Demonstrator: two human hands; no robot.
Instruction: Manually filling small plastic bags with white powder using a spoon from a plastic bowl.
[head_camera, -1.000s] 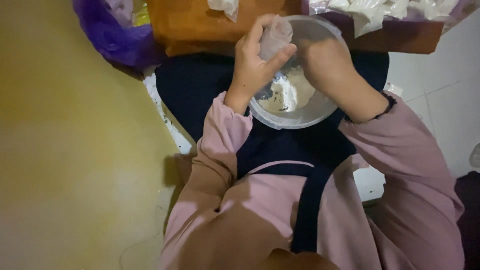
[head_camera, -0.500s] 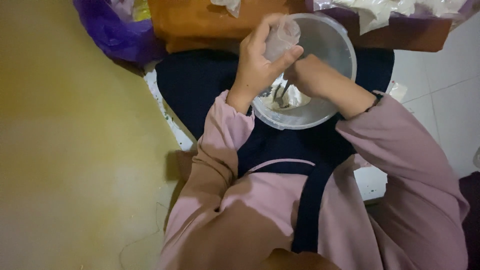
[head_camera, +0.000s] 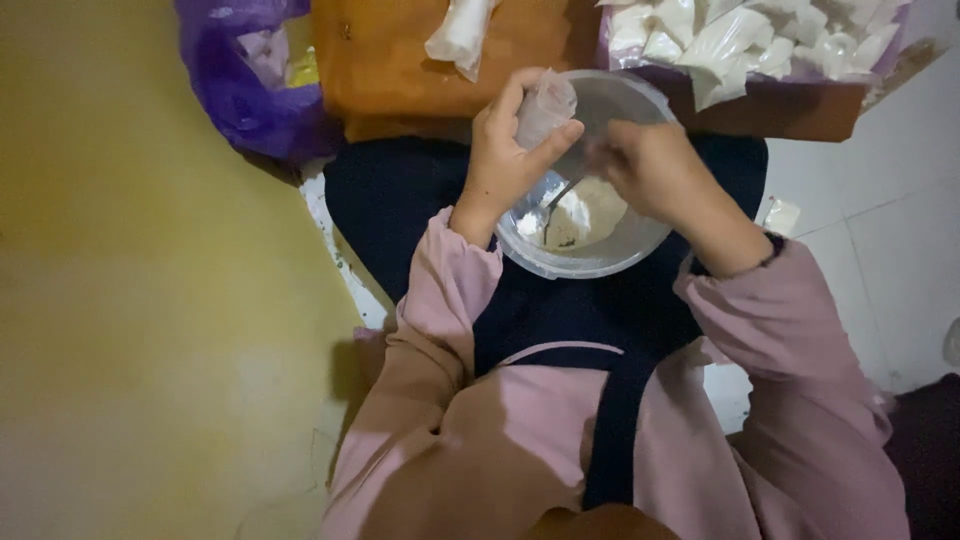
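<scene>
Left hand (head_camera: 505, 150) grips a small clear bag (head_camera: 545, 105) over a bowl (head_camera: 600, 262); right hand (head_camera: 640, 165) holds a spoon (head_camera: 555, 205) in white powder (head_camera: 590, 210)

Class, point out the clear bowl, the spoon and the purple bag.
clear bowl (head_camera: 590, 266), head view, on its near rim.
spoon (head_camera: 548, 212), head view, on its handle inside the bowl.
purple bag (head_camera: 235, 90), head view, on its crumpled side.

The floor (head_camera: 880, 230) is white tile on the right, yellow on the left. On it sit a purple bag (head_camera: 235, 85) and an orange box (head_camera: 400, 70), touching.
</scene>
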